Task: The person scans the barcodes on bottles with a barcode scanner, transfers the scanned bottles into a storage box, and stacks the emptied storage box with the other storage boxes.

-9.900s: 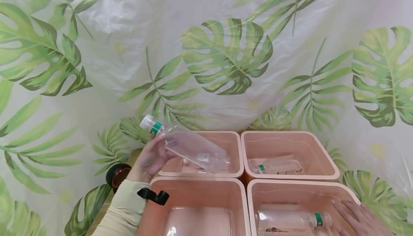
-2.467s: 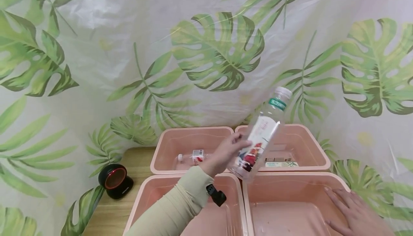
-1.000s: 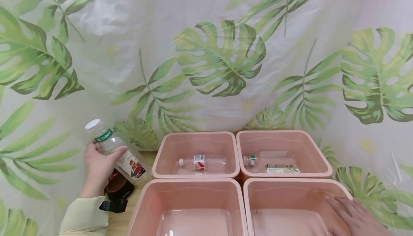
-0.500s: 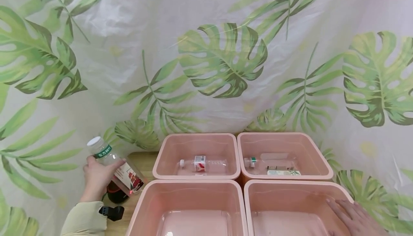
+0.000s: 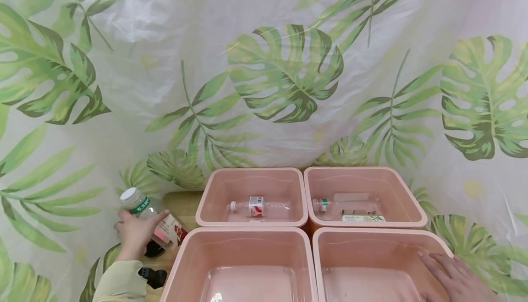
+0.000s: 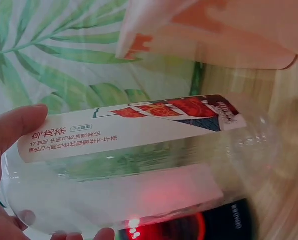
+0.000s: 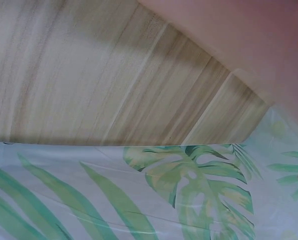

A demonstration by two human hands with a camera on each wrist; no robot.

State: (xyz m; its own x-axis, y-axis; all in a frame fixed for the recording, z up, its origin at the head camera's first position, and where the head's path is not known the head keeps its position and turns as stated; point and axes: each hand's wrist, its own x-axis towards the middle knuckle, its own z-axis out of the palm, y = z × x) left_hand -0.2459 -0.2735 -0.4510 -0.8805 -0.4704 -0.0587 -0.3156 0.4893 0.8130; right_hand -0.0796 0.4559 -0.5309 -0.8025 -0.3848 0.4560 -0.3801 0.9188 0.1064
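Note:
My left hand (image 5: 138,231) grips a clear plastic drink bottle (image 5: 170,227) at the left, thumb on one side and fingers round the other. The bottle is tilted, with a white cap and green neck band upper left. In the left wrist view, the bottle's white label (image 6: 139,122) shows red pictures and Chinese print. A black device (image 6: 233,217) with a glowing red ring sits just beyond the bottle there; red light falls on the plastic. My right hand (image 5: 458,277) rests with extended fingers at the right rim of the front right pink bin (image 5: 371,233).
Pink bins stand in a two-by-two block. The back left bin (image 5: 255,171) holds a lying clear bottle (image 5: 255,206); the back right bin (image 5: 350,170) holds a green-banded bottle (image 5: 323,205). The front left bin (image 5: 247,231) stands beside the wooden table (image 5: 187,203).
A bottle that lay in the front right bin is no longer there. My left hand has carried the held bottle from above the bins leftward, then lowered it over the black device. The right hand stays.

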